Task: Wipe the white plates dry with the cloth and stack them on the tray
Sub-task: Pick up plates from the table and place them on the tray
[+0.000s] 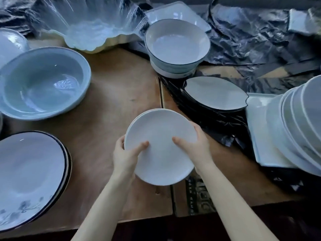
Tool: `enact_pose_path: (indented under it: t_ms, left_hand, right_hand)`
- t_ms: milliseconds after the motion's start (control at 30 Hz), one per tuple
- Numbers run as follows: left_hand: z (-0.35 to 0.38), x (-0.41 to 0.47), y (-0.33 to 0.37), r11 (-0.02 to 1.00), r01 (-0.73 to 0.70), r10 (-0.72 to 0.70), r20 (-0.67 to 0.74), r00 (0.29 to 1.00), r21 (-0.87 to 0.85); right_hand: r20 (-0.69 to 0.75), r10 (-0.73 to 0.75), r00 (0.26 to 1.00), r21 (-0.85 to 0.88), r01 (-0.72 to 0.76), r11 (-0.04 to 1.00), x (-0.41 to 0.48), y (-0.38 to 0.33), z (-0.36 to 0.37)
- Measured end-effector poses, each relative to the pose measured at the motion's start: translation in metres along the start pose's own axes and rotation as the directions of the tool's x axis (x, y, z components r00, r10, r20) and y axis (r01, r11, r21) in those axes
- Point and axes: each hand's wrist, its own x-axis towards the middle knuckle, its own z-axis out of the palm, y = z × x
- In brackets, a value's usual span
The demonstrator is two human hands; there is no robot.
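The left hand (124,153) holds the white plate (161,150) at its left rim, thumb on the face and fingers curled beneath, so its grip is closed on the plate. The plate hangs above the bench (112,84), tilted toward the person, with a second rim showing just behind it. The right hand (196,146) clasps the opposite rim likewise. No cloth is in view, so one hand should probably hold the rim firmly while the other fetches it. The tray (257,108), far right, carries a leaning stack of plates (295,127).

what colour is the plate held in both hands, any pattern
The plate is plain white, no pattern; head view.
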Motion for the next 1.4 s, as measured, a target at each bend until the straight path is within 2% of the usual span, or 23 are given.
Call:
enact_pose_path:
  t_ms: [333,600,933,1200,1400]
  left_hand:
    - [0.01,0.011,0.007,0.999,0.012,-0.014,0.052,0.999,0.036]
    - [0.008,0.014,0.005,0.997,-0.001,-0.004,0.067,0.998,0.071]
    - [0.007,0.018,0.001,0.995,-0.023,0.015,0.085,0.996,0.095]
    - [0.009,0.018,0.001,0.992,-0.042,0.033,0.085,0.996,0.116]
    - [0.007,0.017,-0.002,0.982,-0.07,0.058,0.07,0.996,0.176]
  right_hand:
    - [-0.066,0.066,0.996,-0.011,-0.067,0.998,0.004,0.006,0.001]
    - [-0.128,0.054,0.99,-0.191,-0.078,0.978,-0.003,0.006,-0.002]
    - [-0.134,0.03,0.991,-0.298,-0.069,0.952,-0.001,0.005,-0.004]
    - [-0.097,0.05,0.994,-0.254,-0.074,0.964,0.006,0.009,-0.005]
    - [-0.024,0.028,0.999,-0.134,-0.031,0.991,0.013,0.009,-0.003]
